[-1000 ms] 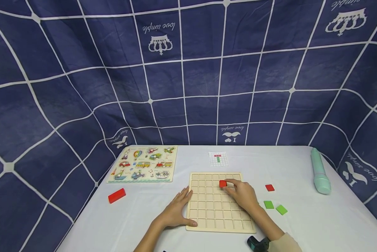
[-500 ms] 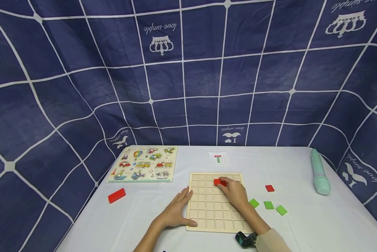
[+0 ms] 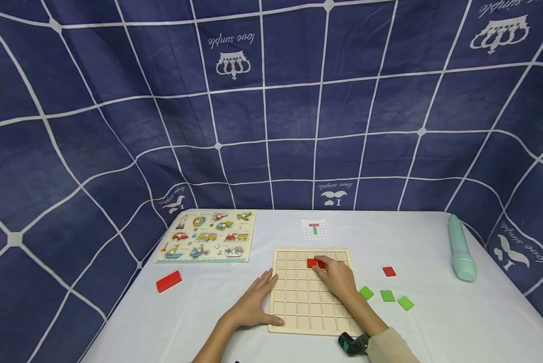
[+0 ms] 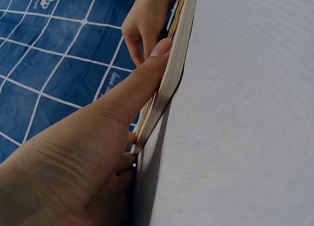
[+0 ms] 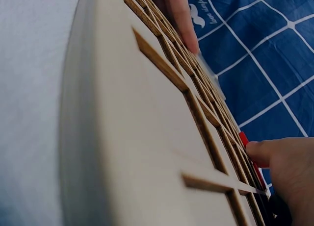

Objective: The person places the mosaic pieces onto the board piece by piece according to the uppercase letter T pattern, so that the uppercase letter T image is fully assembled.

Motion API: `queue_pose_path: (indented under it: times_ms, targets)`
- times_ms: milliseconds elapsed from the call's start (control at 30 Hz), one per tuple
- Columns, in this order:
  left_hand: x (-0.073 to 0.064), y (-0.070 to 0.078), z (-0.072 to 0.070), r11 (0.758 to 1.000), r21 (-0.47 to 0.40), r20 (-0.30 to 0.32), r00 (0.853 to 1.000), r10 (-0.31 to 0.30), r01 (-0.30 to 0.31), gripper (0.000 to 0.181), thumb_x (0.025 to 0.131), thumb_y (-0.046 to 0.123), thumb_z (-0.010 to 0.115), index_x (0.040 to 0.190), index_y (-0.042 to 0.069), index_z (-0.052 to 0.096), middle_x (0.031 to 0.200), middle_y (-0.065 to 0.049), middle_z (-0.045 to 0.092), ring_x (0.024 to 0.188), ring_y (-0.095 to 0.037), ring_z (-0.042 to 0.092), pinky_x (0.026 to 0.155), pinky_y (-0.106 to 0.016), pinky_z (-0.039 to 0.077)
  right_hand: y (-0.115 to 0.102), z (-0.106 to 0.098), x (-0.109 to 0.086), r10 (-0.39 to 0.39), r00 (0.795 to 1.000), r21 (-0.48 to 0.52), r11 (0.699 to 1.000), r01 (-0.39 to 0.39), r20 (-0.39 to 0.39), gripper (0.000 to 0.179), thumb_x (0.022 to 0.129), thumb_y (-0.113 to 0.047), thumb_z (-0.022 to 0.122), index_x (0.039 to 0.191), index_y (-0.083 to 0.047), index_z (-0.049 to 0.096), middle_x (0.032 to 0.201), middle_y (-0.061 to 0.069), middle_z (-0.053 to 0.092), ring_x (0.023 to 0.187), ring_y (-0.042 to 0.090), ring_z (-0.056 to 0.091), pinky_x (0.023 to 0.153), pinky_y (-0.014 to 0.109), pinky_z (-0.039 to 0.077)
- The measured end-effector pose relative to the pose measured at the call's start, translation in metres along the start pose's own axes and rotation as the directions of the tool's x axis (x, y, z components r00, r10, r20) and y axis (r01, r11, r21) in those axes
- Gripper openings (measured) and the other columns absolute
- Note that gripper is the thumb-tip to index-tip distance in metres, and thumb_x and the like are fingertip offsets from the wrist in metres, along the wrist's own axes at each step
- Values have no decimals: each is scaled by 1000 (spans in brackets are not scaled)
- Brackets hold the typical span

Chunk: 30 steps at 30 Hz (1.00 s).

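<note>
A pale wooden grid board [image 3: 294, 297] lies flat in the middle of the table. My left hand [image 3: 252, 302] rests with spread fingers along its left edge, the thumb lying over the near left corner. In the left wrist view that thumb [image 4: 142, 76] presses on the board's top. Over the upper part of the grid, my right hand [image 3: 339, 277] pinches a red square tile [image 3: 311, 263] between thumb and index finger. Another patch of red tile [image 3: 321, 264] shows between those fingers. In the right wrist view, the thumb touches the red tile [image 5: 244, 137] low over the grid.
Right of the board lie a red tile [image 3: 389, 271] and green tiles [image 3: 387, 296]. Behind it is a pattern card [image 3: 314, 230] with a red and green T. A vehicle puzzle [image 3: 206, 237], a red block [image 3: 168, 281] and a mint-green microphone-shaped object [image 3: 462, 247] stand farther out.
My right hand has moved slightly left over the board with the red tile, and a second red patch now shows. Its forearm has uncovered another green tile. The left hand stays put.
</note>
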<state>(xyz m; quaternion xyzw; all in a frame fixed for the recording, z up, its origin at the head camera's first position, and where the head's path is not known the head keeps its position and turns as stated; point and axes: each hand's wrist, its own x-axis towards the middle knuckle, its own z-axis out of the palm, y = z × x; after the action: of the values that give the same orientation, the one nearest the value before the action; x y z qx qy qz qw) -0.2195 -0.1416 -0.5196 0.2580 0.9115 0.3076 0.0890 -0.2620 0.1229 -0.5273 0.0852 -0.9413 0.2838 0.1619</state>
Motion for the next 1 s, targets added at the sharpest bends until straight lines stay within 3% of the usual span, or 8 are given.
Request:
queue_pose_path:
  times_ms: [133, 300, 467, 767, 1000]
  targets:
    - [-1, 0, 0, 1000, -7, -3, 1000, 13, -13, 115, 57, 65, 74, 146, 11, 27, 154, -6, 13, 139, -32, 11, 106, -56, 21, 0, -1, 0, -10, 1000, -9, 1000, 10, -7, 32, 82, -30, 71, 108, -12, 69, 47, -3, 49, 44, 8, 31, 41, 27, 35]
    - [-1, -1, -1, 1000, -2, -6, 1000, 27, -27, 114, 58, 65, 74, 146, 9, 26, 153, -8, 14, 138, -33, 12, 106, -56, 21, 0, -3, 0, -14, 1000, -18, 1000, 14, 0, 31, 82, -29, 71, 107, -12, 69, 44, -5, 44, 44, 10, 31, 40, 26, 32]
    - [-1, -2, -1, 1000, 2, -8, 1000, 30, -30, 115, 58, 65, 73, 146, 10, 26, 153, -8, 13, 138, -34, 12, 106, -57, 21, -1, -3, 0, -19, 1000, -15, 1000, 19, -13, 31, 81, -29, 72, 106, -11, 70, 50, -5, 52, 44, 8, 30, 42, 24, 32]
    - [2, -3, -1, 998, -37, -52, 997, 54, -56, 115, 59, 61, 75, 146, 6, 23, 152, -12, 18, 136, -33, 19, 105, -53, 26, 5, -14, -3, -6, 1000, 36, 999, 6, 4, 34, 80, -34, 71, 107, -14, 70, 42, -9, 33, 44, 8, 23, 41, 25, 24]
    - [2, -5, -1, 998, -28, -58, 997, 56, -58, 113, 61, 62, 73, 146, 5, 25, 152, -10, 19, 136, -33, 20, 105, -52, 27, 26, -32, -10, -43, 999, 32, 999, 42, 15, 38, 79, -38, 72, 110, -16, 69, 44, -12, 28, 45, 6, 22, 43, 23, 25]
